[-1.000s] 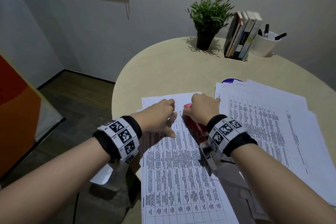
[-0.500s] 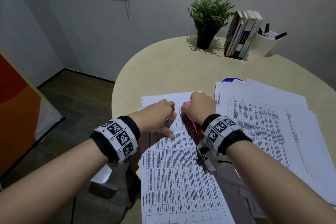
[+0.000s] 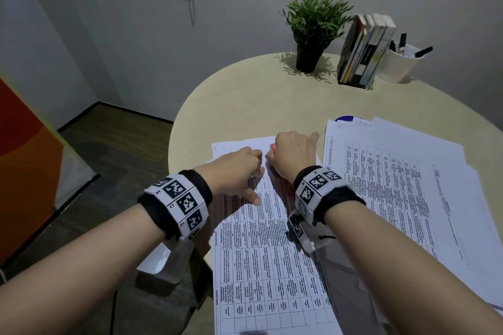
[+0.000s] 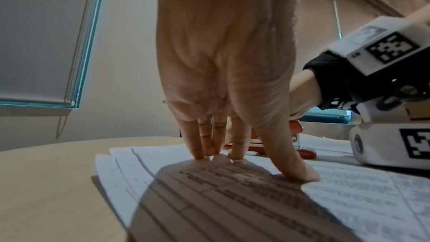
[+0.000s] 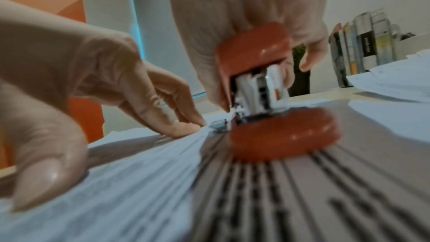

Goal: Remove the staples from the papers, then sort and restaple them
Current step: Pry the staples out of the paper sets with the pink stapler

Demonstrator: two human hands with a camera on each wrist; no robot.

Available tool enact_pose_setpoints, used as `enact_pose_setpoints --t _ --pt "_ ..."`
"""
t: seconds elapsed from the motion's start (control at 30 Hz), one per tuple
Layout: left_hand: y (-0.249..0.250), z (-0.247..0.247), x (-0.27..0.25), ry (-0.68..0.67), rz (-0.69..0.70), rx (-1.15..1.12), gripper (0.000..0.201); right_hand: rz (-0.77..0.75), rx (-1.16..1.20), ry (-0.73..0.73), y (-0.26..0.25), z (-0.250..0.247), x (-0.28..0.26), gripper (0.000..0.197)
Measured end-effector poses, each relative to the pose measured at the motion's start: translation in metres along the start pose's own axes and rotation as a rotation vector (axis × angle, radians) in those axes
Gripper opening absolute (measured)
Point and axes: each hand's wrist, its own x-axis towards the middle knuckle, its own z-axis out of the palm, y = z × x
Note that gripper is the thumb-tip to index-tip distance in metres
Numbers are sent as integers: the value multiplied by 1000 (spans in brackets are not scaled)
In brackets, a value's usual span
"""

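The right hand [image 3: 295, 156] grips the red stapler [image 5: 267, 102], whose base sits on the papers [image 3: 266, 258] near the tabletop's left edge. The left hand [image 3: 239, 171], holding nothing, pins the sheets with straight fingertips [image 4: 200, 152]. If they lift, the sheets could tear or slide.

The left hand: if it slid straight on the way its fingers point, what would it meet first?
Nothing nearby, it seems: the left hand presses the near paper stack, and beyond its fingers lie only that stack's far edge and bare table. The red stapler sits just right of that line; depth is unclear.
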Motion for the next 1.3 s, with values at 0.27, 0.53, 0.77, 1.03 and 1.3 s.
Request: enact_pose_setpoints --t 0.27,0.53,0.77,1.03,1.3 --pt "1 2 0 -20 -11 1 57 184 274 -50 5 4 6 33" --pt "8 1 -6 -47 -34 -27 48 437 556 -69 23 -7 9 31" --pt "11 -14 7 143 -307 -219 97 577 1201 -75 58 -15 2 40" --pt "18 -22 27 115 -326 -367 32 437 1325 3 100 -40 -18 38" --pt "-16 -90 3 338 -215 -555 31 147 1223 -418 84 -50 -35 42"
